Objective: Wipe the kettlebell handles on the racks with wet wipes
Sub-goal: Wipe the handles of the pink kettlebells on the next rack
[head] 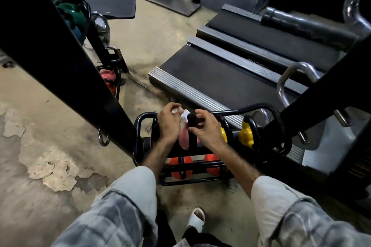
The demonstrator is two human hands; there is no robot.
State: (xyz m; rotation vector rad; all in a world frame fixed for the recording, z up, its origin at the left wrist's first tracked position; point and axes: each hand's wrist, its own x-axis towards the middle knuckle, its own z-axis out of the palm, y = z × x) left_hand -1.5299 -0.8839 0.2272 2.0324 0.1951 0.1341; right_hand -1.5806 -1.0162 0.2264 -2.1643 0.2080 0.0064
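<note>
left hand (168, 121) clamped on wet wipe (183, 115) | right hand (204, 126) pinching black kettlebell handle (193, 121) | rack (140, 138) below

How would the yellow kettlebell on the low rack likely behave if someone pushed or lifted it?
The yellow kettlebell looks solid, so probably heavy for its size. Its rounded body might roll, though the rack rails seem to cradle it. The looped handle should offer a firm grip.

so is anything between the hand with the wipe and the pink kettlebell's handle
Nothing visible stands between them. The left hand holds the white wipe right against the black handle of the pink kettlebell, and the right hand pinches that handle from the other side. The rack rail runs behind, not in between.
</note>
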